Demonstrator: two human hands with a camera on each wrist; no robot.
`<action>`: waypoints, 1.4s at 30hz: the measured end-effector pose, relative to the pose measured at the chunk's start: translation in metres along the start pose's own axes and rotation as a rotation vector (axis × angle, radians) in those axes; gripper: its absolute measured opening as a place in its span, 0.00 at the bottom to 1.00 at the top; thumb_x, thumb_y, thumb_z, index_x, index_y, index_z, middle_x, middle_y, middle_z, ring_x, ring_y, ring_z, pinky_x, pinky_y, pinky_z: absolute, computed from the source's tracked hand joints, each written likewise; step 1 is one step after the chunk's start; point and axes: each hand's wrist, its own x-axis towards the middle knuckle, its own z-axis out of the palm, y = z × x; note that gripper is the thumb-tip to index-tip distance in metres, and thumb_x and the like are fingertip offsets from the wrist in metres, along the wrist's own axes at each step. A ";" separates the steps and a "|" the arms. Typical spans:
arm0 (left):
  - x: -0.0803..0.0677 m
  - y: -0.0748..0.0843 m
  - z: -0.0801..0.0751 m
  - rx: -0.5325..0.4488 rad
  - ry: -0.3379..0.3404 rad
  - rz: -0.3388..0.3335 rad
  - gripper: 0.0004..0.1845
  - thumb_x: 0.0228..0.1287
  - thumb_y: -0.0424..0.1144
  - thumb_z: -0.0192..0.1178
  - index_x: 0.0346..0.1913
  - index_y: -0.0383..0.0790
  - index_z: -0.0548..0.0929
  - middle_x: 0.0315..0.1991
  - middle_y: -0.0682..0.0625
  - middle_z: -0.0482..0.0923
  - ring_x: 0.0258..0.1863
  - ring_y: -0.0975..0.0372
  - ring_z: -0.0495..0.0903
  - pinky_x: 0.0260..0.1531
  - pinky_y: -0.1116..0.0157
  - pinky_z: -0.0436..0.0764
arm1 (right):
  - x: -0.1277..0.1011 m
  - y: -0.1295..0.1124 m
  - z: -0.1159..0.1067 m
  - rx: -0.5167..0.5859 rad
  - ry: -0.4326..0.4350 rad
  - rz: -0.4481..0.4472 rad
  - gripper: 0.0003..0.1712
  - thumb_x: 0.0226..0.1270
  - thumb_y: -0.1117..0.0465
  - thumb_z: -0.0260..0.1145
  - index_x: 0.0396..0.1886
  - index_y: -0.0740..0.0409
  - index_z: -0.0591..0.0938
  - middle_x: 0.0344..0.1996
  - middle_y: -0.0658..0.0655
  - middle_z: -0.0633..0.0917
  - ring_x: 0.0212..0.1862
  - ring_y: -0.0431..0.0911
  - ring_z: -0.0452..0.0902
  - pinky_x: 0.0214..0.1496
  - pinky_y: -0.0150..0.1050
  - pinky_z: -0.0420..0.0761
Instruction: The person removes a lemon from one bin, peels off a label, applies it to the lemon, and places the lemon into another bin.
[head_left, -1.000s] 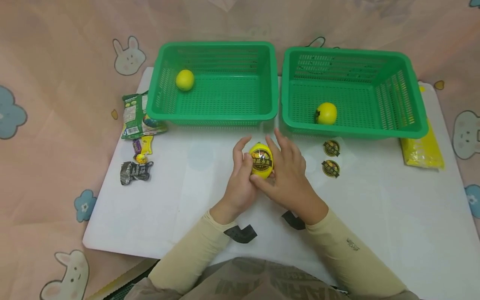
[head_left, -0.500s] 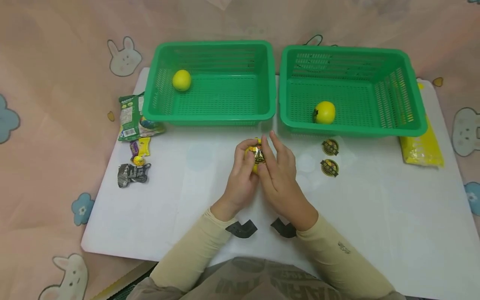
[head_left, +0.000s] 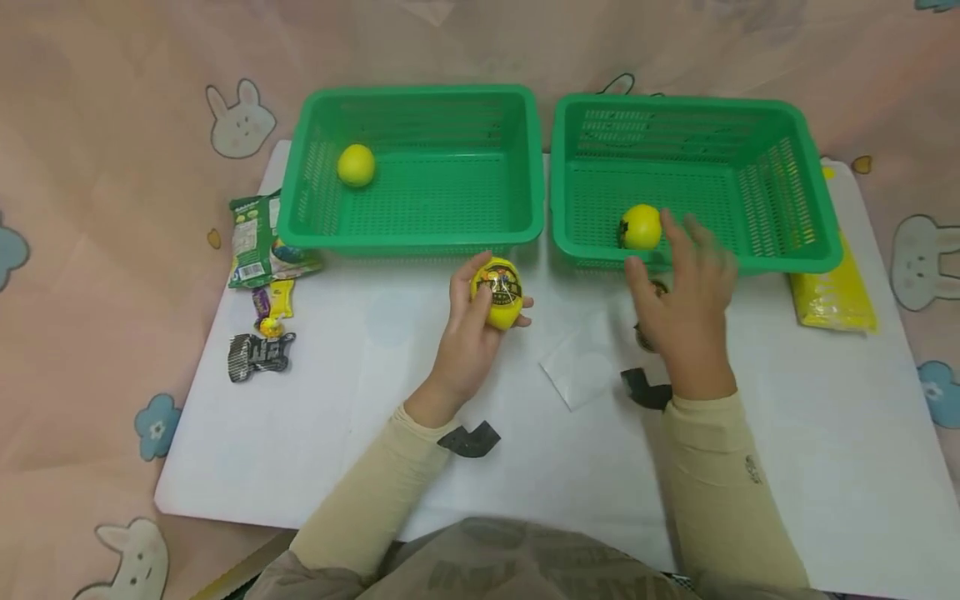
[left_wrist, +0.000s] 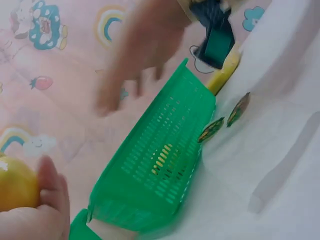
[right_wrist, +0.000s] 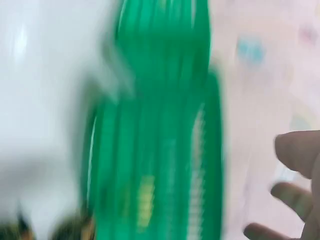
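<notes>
In the head view my left hand (head_left: 467,342) grips a yellow lemon (head_left: 498,293), thumb across its front and fingers behind. A dark round fruit label (head_left: 501,283) is on the lemon's upward side. The same lemon (left_wrist: 16,184) shows at the edge of the left wrist view. My right hand (head_left: 686,304) is raised with fingers spread and nothing in it, over the near rim of the right green basket (head_left: 697,262). It partly covers two round labels (head_left: 643,337) on the table. Inside that basket lies a yellow fruit with a dark calyx (head_left: 642,227).
A left green basket (head_left: 412,243) holds one round yellow fruit (head_left: 356,166). Snack packets, including a green bag (head_left: 255,250) and a black wrapper (head_left: 258,356), lie at the left. A yellow packet (head_left: 834,292) lies at the right. A translucent sheet (head_left: 573,371) rests between my hands.
My right hand has come off the lemon and moved right and forward to the right basket's rim. The left hand keeps the lemon, now slightly farther forward and left.
</notes>
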 end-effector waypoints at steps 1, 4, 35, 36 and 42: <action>0.005 0.001 0.001 -0.021 0.004 -0.008 0.22 0.87 0.40 0.34 0.77 0.44 0.52 0.71 0.36 0.59 0.55 0.52 0.79 0.53 0.63 0.82 | 0.006 0.009 -0.005 -0.016 0.019 0.041 0.33 0.80 0.48 0.64 0.78 0.54 0.74 0.79 0.64 0.65 0.78 0.65 0.49 0.76 0.68 0.47; 0.025 0.005 0.008 -0.060 -0.011 -0.017 0.23 0.88 0.38 0.35 0.79 0.42 0.53 0.73 0.37 0.59 0.59 0.48 0.77 0.57 0.61 0.81 | 0.015 0.030 -0.013 -0.059 0.024 0.114 0.26 0.79 0.47 0.67 0.67 0.56 0.84 0.73 0.63 0.74 0.78 0.63 0.53 0.79 0.67 0.36; 0.116 -0.005 0.046 0.299 -0.069 -0.037 0.16 0.86 0.41 0.53 0.63 0.34 0.80 0.59 0.44 0.81 0.54 0.52 0.82 0.54 0.56 0.82 | 0.021 0.031 -0.015 -0.056 -0.086 0.127 0.27 0.78 0.45 0.68 0.61 0.62 0.87 0.64 0.69 0.82 0.78 0.69 0.57 0.77 0.72 0.29; 0.105 -0.004 0.039 0.287 -0.061 -0.017 0.13 0.85 0.38 0.53 0.58 0.32 0.80 0.55 0.42 0.82 0.51 0.51 0.82 0.53 0.56 0.82 | 0.023 0.030 -0.017 -0.055 -0.106 0.144 0.29 0.79 0.44 0.67 0.64 0.62 0.86 0.66 0.69 0.81 0.78 0.69 0.57 0.78 0.71 0.32; 0.040 0.001 -0.010 0.315 0.065 0.058 0.09 0.84 0.35 0.53 0.49 0.32 0.81 0.47 0.44 0.83 0.43 0.57 0.82 0.48 0.59 0.81 | 0.038 -0.001 -0.023 -0.001 -0.105 0.176 0.35 0.81 0.41 0.60 0.76 0.57 0.76 0.78 0.66 0.68 0.81 0.64 0.53 0.80 0.64 0.51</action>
